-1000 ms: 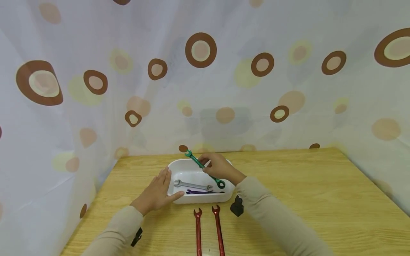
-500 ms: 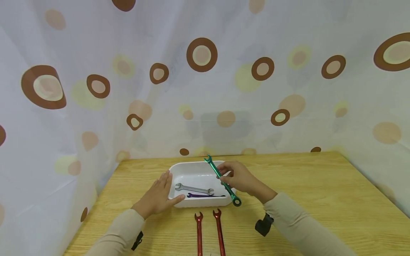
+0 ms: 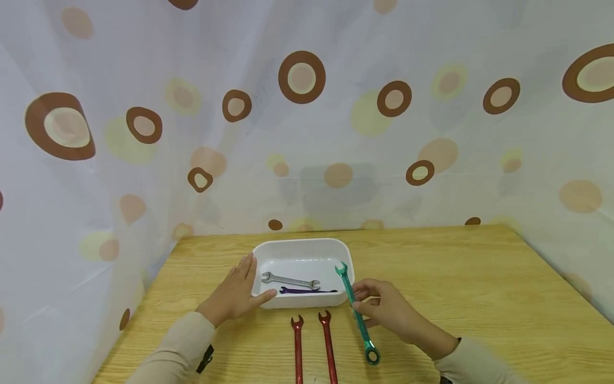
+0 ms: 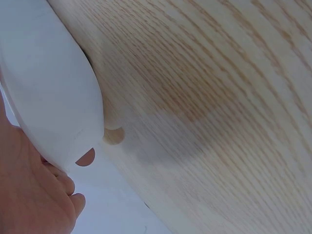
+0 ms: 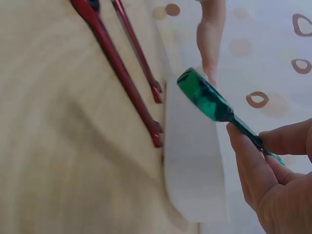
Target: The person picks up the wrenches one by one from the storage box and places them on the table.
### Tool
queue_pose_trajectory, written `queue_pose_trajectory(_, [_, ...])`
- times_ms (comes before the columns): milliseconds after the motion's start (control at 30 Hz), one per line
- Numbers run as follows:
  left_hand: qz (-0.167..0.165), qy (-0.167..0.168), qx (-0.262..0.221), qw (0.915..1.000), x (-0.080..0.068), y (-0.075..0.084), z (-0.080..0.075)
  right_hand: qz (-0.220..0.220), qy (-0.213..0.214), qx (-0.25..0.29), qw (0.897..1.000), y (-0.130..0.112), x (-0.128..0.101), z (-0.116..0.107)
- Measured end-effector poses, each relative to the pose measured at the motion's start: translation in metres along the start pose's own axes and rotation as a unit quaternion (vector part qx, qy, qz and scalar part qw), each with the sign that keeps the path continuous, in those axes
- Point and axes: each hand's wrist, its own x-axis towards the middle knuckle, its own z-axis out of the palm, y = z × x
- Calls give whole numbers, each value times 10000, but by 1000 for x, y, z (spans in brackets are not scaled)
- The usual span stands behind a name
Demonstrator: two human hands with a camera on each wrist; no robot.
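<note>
My right hand (image 3: 388,312) pinches a green combination wrench (image 3: 357,314) between thumb and fingers. The wrench is held off the table at the front right corner of a white tray (image 3: 307,301), open end pointing away and ring end toward me. In the right wrist view the green wrench (image 5: 204,97) appears in front of the tray's wall. With fingers straight and thumb spread, my left hand (image 3: 230,293) rests against the tray's left end and front rim. Inside the tray lie a silver open-end wrench (image 3: 290,280) and a purple wrench (image 3: 307,291).
Two red wrenches (image 3: 298,346) (image 3: 329,346) lie side by side on the wooden table (image 3: 455,282) in front of the tray, their near ends cut off by the frame. A spotted curtain (image 3: 307,133) stands behind the table and along its sides.
My right hand has carried the green wrench out from over the tray, to the right and toward me, and the wrench has turned more lengthwise. My left hand has stayed on the tray.
</note>
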Motion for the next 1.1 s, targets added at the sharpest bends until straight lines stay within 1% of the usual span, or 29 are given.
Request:
queue_pose_trajectory(133, [14,-12,-38,10000,-1,0,-1,449,24,226,9987,15,-16,4])
queue_pose_trajectory(267, [57,10,-15,10000,-2,1,0,887,-12,386,9953,33,-29,10])
queue_pose_trajectory(333, [79,27,1,10000,-2,1,1,1045,-62,488,9933,41,-35,12])
queue_pose_trajectory(433, [86,39,13,10000,-2,0,1,1159,-147,579,9915,49,-38,14])
queue_pose_trajectory(533, [77,47,23,10000,-1,-1,1,1214,-122,585,9908,53,-39,16])
queue_pose_trajectory(733, [132,61,40,9999,2,-2,0,1403,418,271,9889,55,-35,21])
queue_pose_trajectory(833, [148,49,53,9999,2,-2,-1,1400,544,26,9887,54,-33,22])
queue_pose_trajectory(1000, [142,26,11,9999,0,-1,-2,1165,427,-342,9917,54,-32,20])
queue_pose_trajectory(1100, [143,10,22,9999,-1,-1,-1,982,298,-449,9937,55,-32,19])
